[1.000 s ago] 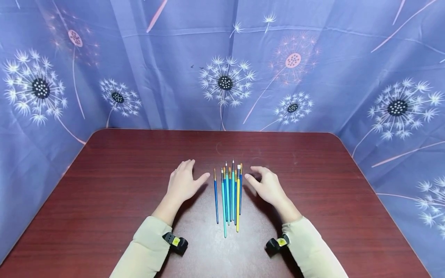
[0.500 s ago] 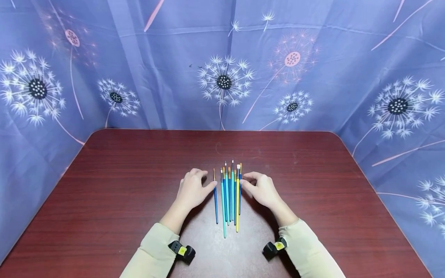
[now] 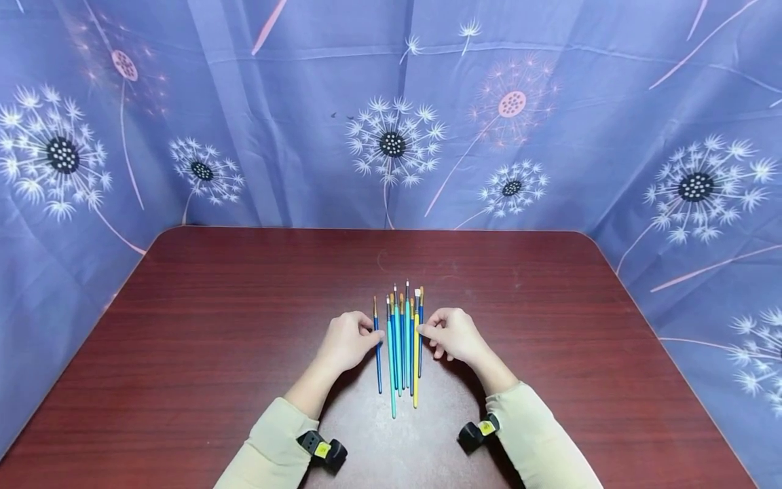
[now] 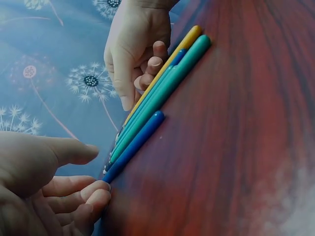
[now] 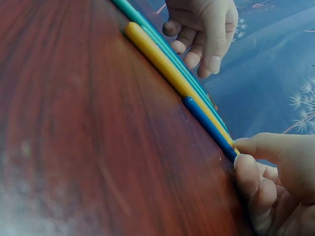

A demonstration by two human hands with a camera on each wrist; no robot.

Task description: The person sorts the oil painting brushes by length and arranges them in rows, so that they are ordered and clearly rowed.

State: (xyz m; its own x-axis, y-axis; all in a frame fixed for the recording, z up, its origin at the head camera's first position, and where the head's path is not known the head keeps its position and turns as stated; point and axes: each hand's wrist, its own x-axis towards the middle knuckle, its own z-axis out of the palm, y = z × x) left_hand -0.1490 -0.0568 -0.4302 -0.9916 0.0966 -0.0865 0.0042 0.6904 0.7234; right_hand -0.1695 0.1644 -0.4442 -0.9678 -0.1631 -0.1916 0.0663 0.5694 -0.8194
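Observation:
Several slim paintbrushes lie side by side on the table, bristles pointing away, with turquoise, blue and yellow handles. The separate blue paintbrush point(image 3: 379, 370) lies left of the bunch. My left hand point(image 3: 349, 339) is beside it; in the left wrist view its curled fingertips point(image 4: 101, 189) meet the blue handle, while the thumb stands apart above. At the bunch's right side, my right hand point(image 3: 458, 336) pinches at the yellow paintbrush point(image 3: 416, 380) and the blue paintbrush point(image 5: 206, 123) next to it. Its thumb is on the yellow one and its index finger against the blue one.
The dark red wooden table point(image 3: 244, 285) has rounded far corners. A blue dandelion-print cloth point(image 3: 293, 136) hangs behind it and along both sides. Black wrist cameras point(image 3: 330, 454) sit on both pale sleeves point(image 3: 271, 435).
Both hands have moved inward and a little closer to me, onto the outer paintbrushes. Their fingers have curled in from a spread pose. The paintbrushes look unmoved.

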